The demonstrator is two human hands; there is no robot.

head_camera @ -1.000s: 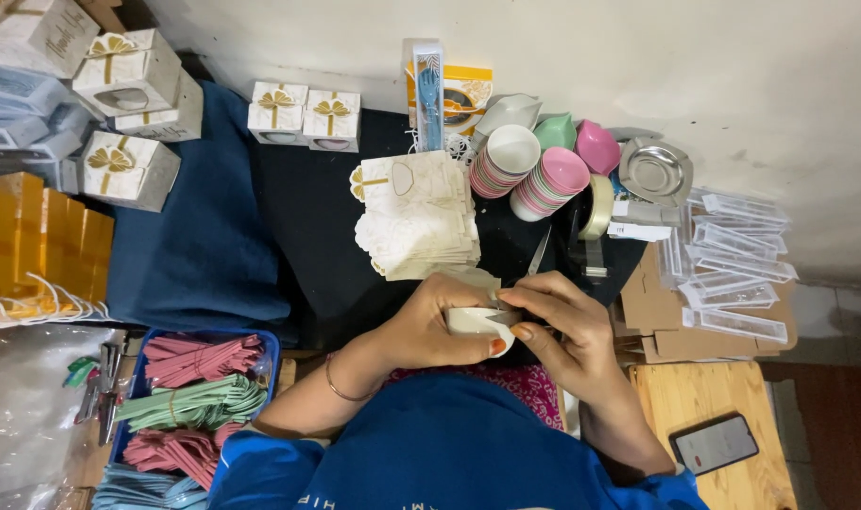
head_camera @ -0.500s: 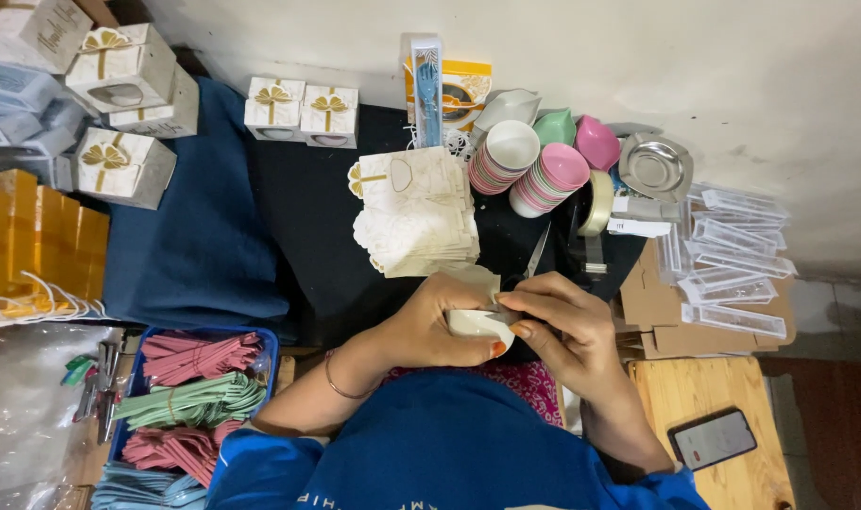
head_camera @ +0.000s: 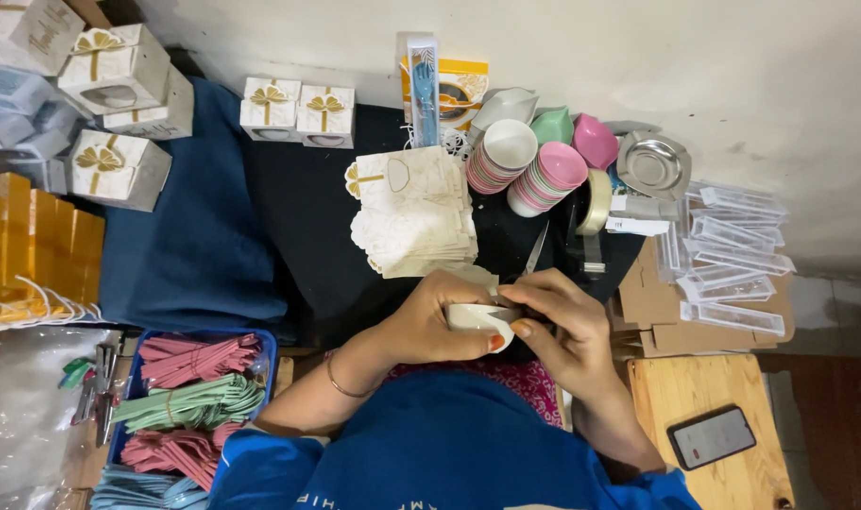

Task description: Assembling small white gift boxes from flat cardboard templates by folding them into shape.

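Head view, looking down on the tabletop, which is draped in black and blue cloth.

Left hand: curled closed around a small white bowl, fingers wrapped over its far side, thumb on the rim toward the body. Right hand: closed in a pinch at the bowl's right side, fingertips on or just over the rim. What the pinch holds cannot be told; it is hidden between the fingers. The bowl is held just above the near edge of the tabletop, in front of the person's chest, not resting on the surface as far as can be seen.

Handling, judged from looks: the bowl seems light, rigid and smooth-walled, likely plastic or melamine like the stacked bowls in white, pink and green at the far edge. A glossy wall will slip under a loose grip, so cupping from beneath with the thumb hooked on the rim, as the left hand does, is the sound hold. The rim is the stiffest place to pinch. Probably not fragile.

Nearby: a pile of flat cream box blanks just beyond the hands; a tape roll to the right of the bowls; made-up white gift boxes with gold bows along the far edge; a blue tray of pink and green spoons at the near left; a phone on a wooden board at the near right.
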